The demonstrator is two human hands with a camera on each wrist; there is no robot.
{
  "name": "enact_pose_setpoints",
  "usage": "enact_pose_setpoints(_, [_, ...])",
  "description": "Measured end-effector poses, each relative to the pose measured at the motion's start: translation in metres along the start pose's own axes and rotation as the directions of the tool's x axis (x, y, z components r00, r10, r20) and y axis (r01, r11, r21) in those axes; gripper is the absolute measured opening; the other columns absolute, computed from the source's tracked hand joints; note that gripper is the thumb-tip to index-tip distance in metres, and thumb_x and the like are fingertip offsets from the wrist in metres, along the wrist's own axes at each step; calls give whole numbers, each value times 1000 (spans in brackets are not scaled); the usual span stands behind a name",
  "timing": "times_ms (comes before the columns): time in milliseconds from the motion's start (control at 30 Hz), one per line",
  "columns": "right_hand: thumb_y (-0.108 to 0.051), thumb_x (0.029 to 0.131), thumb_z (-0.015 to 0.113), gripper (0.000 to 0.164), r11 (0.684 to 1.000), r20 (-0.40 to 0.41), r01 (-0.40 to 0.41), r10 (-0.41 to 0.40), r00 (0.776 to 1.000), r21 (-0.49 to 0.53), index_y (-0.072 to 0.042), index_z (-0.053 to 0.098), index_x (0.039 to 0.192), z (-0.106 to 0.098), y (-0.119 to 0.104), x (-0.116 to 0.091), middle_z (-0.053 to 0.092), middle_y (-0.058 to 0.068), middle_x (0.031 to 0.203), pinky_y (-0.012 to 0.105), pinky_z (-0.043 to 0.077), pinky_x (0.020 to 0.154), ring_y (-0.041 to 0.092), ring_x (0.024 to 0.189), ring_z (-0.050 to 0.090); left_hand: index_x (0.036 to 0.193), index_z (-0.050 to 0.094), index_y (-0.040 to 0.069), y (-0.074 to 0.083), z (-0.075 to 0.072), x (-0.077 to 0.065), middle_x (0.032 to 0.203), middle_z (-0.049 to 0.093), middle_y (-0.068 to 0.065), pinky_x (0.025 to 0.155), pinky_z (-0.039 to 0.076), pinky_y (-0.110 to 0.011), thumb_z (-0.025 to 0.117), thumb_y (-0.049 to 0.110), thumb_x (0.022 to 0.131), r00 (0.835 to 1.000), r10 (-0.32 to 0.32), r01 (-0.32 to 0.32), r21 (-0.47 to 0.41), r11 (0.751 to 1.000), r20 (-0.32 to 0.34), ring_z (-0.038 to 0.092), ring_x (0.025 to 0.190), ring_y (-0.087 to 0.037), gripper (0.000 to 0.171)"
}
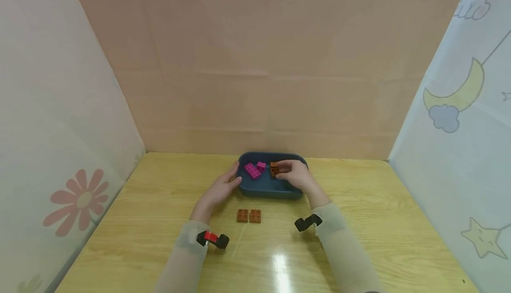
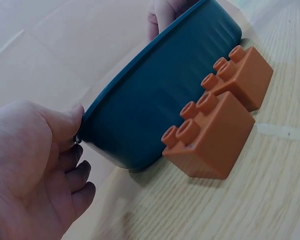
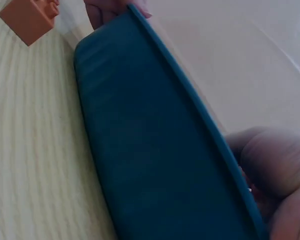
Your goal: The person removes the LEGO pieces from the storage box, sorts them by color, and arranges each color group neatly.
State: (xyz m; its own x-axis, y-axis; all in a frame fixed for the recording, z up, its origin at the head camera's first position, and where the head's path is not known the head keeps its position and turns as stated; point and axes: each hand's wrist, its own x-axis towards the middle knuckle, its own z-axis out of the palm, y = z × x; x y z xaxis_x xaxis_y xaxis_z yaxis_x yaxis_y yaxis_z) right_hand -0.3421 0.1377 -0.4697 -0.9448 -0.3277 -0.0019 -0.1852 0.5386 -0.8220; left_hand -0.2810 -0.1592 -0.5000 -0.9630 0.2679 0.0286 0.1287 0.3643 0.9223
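A dark blue-green plastic tray point(image 1: 271, 194) stands at the back of the table. My left hand point(image 1: 220, 190) holds its left end, and the left wrist view shows the thumb point(image 2: 65, 120) at the rim with the other fingers curled below. My right hand point(image 1: 296, 175) reaches over the right side into the tray, thumb and fingers around the right side of an orange building brick point(image 1: 274, 169). In the right wrist view the tray wall hides that brick. A long magenta brick point(image 1: 252, 171) and a small magenta brick point(image 1: 261, 166) lie left of it in the tray.
Two orange bricks, a left one point(image 1: 242, 215) and a right one point(image 1: 255, 216), sit side by side, studs up, in front of the tray on the wooden table point(image 1: 159, 204). A pale strip point(image 1: 240, 239) marks the tabletop. A beige backdrop point(image 1: 263, 62) rises behind.
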Motion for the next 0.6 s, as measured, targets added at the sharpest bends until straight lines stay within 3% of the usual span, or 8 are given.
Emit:
enact_pose_setpoints(200, [-11,94,82,44,994,-71,-20,13,997,-105,0,72,136,4,1,0,77,16,119,50,60,93,33,110,72,172,20,16,-3,1,2,178,15,-1,132,12,-47,51,21,115,1000,-1,1,-1,1000,-12,11,164,-23,65])
enact_pose_setpoints(467, [-6,90,84,47,968,-34,20,-29,999,-250,0,73,135,9,1,2,77,14,116,47,59,88,26,98,71,172,18,14,-1,2,1,179,13,-4,132,11,-50,50,20,115,1000,8,-8,-8,1000,-3,10,164,-26,66])
enact_pose_setpoints(600, [-5,86,87,47,967,-18,51,-58,998,-251,-2,75,132,11,0,3,76,11,112,46,59,87,24,95,68,172,18,16,1,2,0,179,13,-3,132,11,-49,50,22,115,1000,-4,4,-11,1000,-2,10,164,-25,66])
